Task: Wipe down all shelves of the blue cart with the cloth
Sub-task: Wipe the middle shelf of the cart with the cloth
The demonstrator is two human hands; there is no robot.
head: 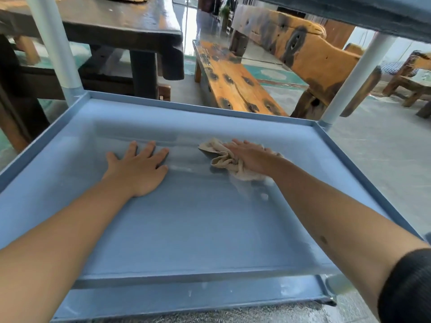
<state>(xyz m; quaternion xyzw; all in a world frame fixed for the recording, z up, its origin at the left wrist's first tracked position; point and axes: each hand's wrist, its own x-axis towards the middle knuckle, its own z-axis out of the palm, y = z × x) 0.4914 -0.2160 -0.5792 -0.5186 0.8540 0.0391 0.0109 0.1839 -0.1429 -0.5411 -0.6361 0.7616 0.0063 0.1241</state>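
the right hand (250,157) presses the bunched cloth (224,157) flat-fingered on the far middle of this cart shelf (186,229); the left hand (137,169) rests beside it, fingers spread. judging by wet streaks, this shelf is partly wiped; the shelf above (384,12) and another below can't be judged.

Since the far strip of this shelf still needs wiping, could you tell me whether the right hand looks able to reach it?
Probably yes: the right hand presses the cloth just short of the shelf's far rim, with only bare shelf between.
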